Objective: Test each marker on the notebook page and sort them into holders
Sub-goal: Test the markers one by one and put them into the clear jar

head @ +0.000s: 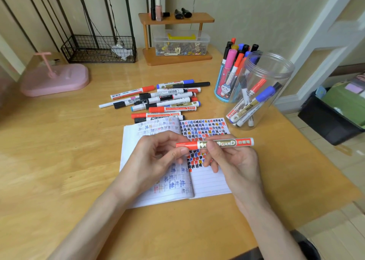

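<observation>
Red marker (217,143) held level above the open notebook (209,182), cap end to my left. Right hand (237,161): fingers curled round the white barrel near its middle. Left hand (156,157): thumb and forefinger pinch the red cap. Cap is still seated on the barrel. Barrel is smooth plastic with a gold and red printed label.

Notebook lies flat on the wooden counter (69,161). It has lined paper, and the right page is filled with rows of small black, blue, red and yellow test marks. Both hands cover the middle of the spread.

Behind the notebook is a loose pile of markers (158,99), lying flat and overlapping, with red, blue and black caps. The nearest two touch the notebook's far edge.

To the right rear stands a clear plastic jar (276,66), ribbed at the rim, with a few markers leaning inside. Just beside it on the left is a blue cartoon-printed holder (222,88), packed with upright markers.

At the far edge are a black wire basket (98,48), a pink plastic stand (55,80), and a two-tier wooden shelf (177,19) over a clear lidded box (181,42) of small parts.
</observation>
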Tool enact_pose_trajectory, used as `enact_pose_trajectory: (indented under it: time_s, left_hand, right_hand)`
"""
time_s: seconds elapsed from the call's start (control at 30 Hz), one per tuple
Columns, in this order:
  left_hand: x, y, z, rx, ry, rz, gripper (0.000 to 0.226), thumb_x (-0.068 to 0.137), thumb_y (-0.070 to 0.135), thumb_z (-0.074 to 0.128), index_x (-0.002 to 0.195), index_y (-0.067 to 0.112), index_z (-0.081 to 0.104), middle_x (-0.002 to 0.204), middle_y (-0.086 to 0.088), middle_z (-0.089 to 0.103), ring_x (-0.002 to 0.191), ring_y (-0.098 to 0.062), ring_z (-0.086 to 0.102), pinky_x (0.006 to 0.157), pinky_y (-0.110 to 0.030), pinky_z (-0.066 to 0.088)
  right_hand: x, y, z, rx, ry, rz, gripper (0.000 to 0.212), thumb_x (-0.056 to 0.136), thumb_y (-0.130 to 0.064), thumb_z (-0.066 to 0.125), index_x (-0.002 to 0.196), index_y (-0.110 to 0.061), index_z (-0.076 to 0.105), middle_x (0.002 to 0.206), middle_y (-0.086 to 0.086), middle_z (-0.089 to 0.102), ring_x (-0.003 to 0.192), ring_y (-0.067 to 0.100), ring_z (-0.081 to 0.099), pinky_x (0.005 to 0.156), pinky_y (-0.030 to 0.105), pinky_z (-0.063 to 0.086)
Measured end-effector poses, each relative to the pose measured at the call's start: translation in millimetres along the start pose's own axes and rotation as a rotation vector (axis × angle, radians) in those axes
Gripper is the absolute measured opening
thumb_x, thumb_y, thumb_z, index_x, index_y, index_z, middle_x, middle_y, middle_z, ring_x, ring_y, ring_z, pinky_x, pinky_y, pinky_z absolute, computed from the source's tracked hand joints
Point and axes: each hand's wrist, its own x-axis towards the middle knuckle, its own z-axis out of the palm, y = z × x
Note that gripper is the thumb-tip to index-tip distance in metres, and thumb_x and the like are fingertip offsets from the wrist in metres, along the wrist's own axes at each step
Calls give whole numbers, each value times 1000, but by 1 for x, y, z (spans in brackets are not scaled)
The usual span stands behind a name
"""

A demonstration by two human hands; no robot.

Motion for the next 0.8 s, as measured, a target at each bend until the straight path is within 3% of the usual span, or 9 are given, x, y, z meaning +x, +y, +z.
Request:
enact_pose_trajectory:
  time_s: [0.4, 0.6, 0.73, 0.8]
  left_hand:
    - [-5, 3, 13, 2, 17, -15, 18, 90, 26, 71, 102, 13, 73, 76, 1, 78, 74, -9, 75, 73, -15, 53]
    - [-3, 8, 16, 11, 19, 14, 17, 92, 27, 71, 105, 16, 71, 85, -1, 79, 81, -17, 76, 78, -33, 61]
    - [-1, 5, 9, 13, 131, 3, 12, 93, 26, 74, 103, 21, 72, 79, -8, 75, 74, -28, 73, 72, -45, 59]
    - [-1, 3, 7, 12, 185, -1, 12, 91, 27, 76, 101, 22, 73, 77, -10, 74, 72, -30, 72, 74, -51, 58]
  right_hand:
    - [1, 6, -1, 25, -12, -2, 13, 90, -18, 69, 84, -8, 73, 72, 11, 74, 62, 19, 70, 55, 23, 51]
    - [-2, 5, 2, 74, 25, 27, 19, 89, -16, 73, 102, -2, 72, 78, 10, 72, 64, 16, 63, 60, 25, 51]
    - [1, 3, -7, 131, 214, -13, 58, 84, -12, 79, 137, -19, 56, 99, 13, 69, 70, 16, 64, 65, 23, 53]
    - [2, 5, -13, 12, 270, -109, 67, 83, -10, 82, 141, -24, 51, 112, 16, 60, 74, 15, 65, 67, 22, 53]
